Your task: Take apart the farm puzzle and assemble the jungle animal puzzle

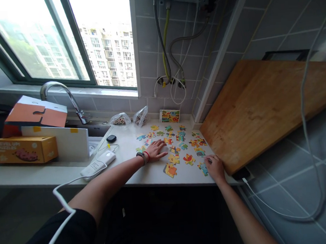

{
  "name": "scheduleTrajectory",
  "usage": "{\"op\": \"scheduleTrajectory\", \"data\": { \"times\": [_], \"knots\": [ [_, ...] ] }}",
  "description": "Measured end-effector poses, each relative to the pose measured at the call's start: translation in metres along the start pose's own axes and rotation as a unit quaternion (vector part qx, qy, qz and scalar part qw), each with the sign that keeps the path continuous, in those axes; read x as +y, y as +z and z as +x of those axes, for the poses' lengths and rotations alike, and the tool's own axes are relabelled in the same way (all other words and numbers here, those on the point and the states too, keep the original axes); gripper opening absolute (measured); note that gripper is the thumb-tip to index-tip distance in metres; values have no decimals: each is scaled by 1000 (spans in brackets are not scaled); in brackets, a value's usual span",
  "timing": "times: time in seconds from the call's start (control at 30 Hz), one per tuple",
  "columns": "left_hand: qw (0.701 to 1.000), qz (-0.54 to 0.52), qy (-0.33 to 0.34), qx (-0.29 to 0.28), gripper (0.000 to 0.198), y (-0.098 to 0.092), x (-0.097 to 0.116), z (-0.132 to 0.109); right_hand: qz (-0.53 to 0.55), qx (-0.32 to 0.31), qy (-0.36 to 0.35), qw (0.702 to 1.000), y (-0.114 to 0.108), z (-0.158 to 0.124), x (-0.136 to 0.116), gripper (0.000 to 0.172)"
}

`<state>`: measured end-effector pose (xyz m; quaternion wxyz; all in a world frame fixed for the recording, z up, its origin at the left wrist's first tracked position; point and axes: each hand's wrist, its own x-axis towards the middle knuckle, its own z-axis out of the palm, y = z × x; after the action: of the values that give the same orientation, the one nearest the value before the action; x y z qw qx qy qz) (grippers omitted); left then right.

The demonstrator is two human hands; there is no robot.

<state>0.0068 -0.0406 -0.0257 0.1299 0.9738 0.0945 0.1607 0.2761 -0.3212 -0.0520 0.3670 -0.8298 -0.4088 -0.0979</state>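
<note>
- my left hand (pixel 156 151): flat, palm down on the worktop (pixel 147 177), fingers wide; touching the left edge of the jigsaw puzzle pieces (pixel 175 143), holding nothing I can see;
- my right hand (pixel 215 167): fingers curled narrow, just beside a blue and yellow puzzle piece (pixel 202 168); can't tell if they pinch anything;
- puzzle pieces lie loose and flat on the worktop, between my hands and the wall;
- behind them, a small picture card (pixel 169 116) leans on the wall, near two clear plastic bags (pixel 126 118);
- to the left, a yellow puzzle box (pixel 25 150), a white power bank (pixel 98 163), a black earbud case (pixel 111 138);
- to the right, a wooden board (pixel 262 109) leans tilted over the worktop edge;
</note>
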Motion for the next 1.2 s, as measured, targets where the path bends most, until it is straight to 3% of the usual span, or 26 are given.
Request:
{"op": "scheduleTrajectory", "data": {
  "times": [0.27, 0.63, 1.2],
  "knots": [
    [995, 23, -54, 82, 42, 1, -1, -8, -12, 3, 4, 1000, 3, 2, 5, 33],
    [995, 91, 20, 26, 35, 0, 9, -5, -30, -11, 8, 999, 0, 1, 2, 30],
    [986, 164, 21, 22, 32, 0, 17, -10, -67, -26, 1, 997, -5, 1, -8, 27]
  ]
}}
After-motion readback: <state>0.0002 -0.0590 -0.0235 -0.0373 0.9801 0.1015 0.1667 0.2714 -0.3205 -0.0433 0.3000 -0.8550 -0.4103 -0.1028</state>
